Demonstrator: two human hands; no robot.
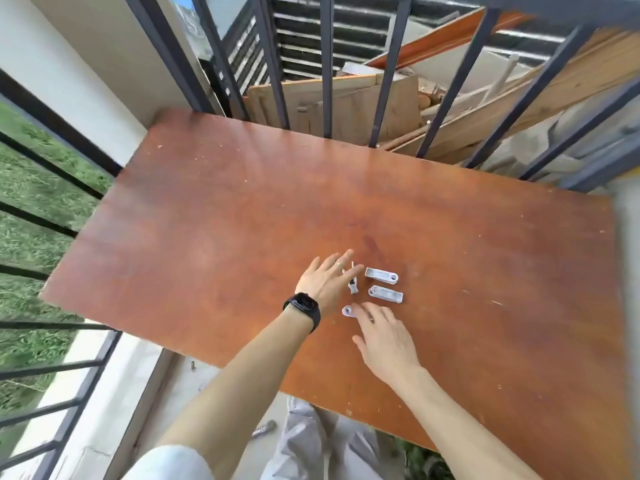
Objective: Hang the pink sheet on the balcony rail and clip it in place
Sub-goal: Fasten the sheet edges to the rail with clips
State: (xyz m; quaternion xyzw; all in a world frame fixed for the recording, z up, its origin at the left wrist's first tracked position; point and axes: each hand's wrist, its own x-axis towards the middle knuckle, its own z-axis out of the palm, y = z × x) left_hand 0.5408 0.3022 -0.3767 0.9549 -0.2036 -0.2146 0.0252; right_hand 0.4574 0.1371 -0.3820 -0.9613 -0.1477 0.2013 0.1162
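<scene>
A balcony has dark metal rail bars (326,64) behind the far edge of a big red-brown wooden counter (242,202). Small white plastic clips (381,275) lie near the middle of the counter, a bit closer to its near edge. Two lie flat side by side. One upright white clip (353,284) stands on its end just left of them. One flat white clip (348,311) lies closest to the counter's near edge. The pink sheet cannot be seen anywhere, so it is not on the rail yet.

The left hand (323,280), with a black wristwatch (302,306), reaches over the counter with its fingers straight and spread wide. They are right by the upright white clip. It is too blurry to tell if they touch it. The right hand (386,344) has loose, stretched fingers, and the tips cover part of the flat white clip. Neither hand has a clear hold on anything.

What could go wrong? Both hands are going for small clips that sit very close together. A quick grab could bump the upright white clip over or push the others across the smooth counter. A clip that slides off the far edge of the counter could slip between the bars and be lost.

Past the far edge of the counter, behind the bars, sits a pile of pale wooden boards (346,98). Off the left side of the counter there is green grass (27,202) far below. Under the near edge of the counter, a small dark tube-like thing (264,428) lies on the floor.
</scene>
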